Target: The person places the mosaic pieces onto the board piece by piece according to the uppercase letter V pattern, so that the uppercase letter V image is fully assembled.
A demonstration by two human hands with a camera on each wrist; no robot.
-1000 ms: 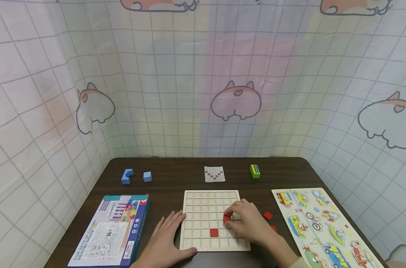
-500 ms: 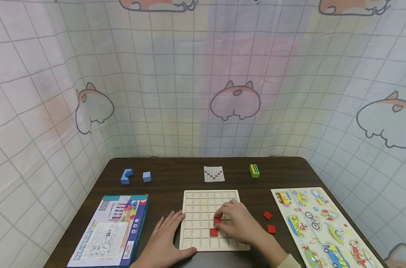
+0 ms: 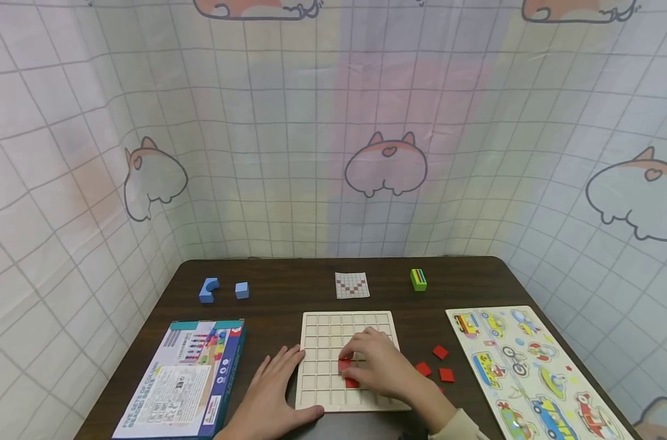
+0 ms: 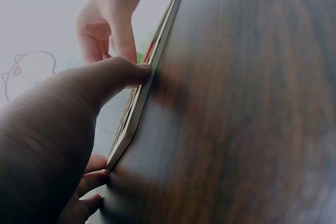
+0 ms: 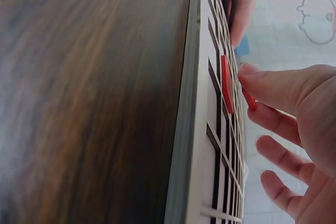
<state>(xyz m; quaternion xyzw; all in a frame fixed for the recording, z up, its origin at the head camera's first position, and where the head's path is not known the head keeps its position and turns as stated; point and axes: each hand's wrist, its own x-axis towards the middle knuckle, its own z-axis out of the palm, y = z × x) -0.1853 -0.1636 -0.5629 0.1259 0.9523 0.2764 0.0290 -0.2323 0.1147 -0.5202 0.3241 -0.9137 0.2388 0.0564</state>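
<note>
A pale wooden grid board [image 3: 316, 400] lies on the table with a red square tile [image 3: 352, 383] set in one of its cells. My right hand [image 3: 379, 365] pinches a second red tile [image 3: 344, 365] between thumb and fingertips, just above the cells to the upper left of the set one. In the right wrist view, the pinched red tile [image 5: 249, 99] is tilted. Along the board's left side rests my left hand [image 3: 278, 391], fingers extended against the edge. Its thumb [image 4: 128, 72] touches the near edge. Part of the board is hidden under my right hand.
Several loose red tiles [image 3: 440, 352] lie right of the board. Behind it are a small pattern card [image 3: 352, 285], a green striped block [image 3: 418, 280] and blue blocks [image 3: 242, 290]. A box [image 3: 179, 379] stands left, a vehicle puzzle board [image 3: 520, 366] right.
My right hand has moved left across the board with the pinched red tile, uncovering more loose tiles at the right. The left hand has stayed in place.
</note>
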